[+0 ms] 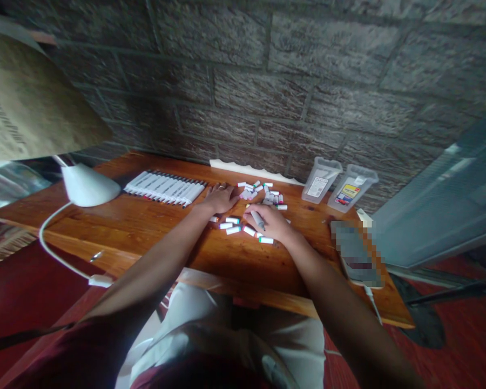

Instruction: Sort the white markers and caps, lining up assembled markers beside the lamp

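Note:
My right hand (272,222) is closed around an uncapped grey marker (258,219) whose tip points toward me, low over the wooden table (146,227). My left hand (221,198) rests on the table with fingers spread beside a scatter of several white marker caps (263,193). More loose caps (234,229) lie between and in front of both hands. A neat row of several white markers (165,188) lies to the left of my left hand.
Two clear plastic containers (321,180) (351,188) lean against the brick wall at the back right. A phone (356,253) on a cable lies near the table's right edge. A white lamp base (89,185) with its cord stands at the left.

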Motion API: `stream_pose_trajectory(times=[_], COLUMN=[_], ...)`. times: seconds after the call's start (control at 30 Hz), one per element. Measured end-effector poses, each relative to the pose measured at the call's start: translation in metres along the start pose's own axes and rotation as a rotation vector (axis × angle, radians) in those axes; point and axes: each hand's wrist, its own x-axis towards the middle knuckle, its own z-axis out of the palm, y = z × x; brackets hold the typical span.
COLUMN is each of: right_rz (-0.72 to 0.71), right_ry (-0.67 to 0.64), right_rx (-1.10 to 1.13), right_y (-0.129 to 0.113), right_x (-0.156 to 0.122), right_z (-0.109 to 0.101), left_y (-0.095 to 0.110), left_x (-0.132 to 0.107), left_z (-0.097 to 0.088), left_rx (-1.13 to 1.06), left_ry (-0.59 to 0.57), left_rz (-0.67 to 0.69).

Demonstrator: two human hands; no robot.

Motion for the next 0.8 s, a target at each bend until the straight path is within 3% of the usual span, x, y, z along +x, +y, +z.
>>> stream_pose_trajectory(times=[0.8], right_rz=[-0.027], right_ry=[0.017], right_rx=[-0.002], right_y=[-0.003], right_x=[-0.0005], right_z=[-0.0007], left_y=[0.0039], left_x=[-0.002], left_z=[-0.0034], left_rx=[0.035], left_ry=[-0.021], left_rz=[-0.024])
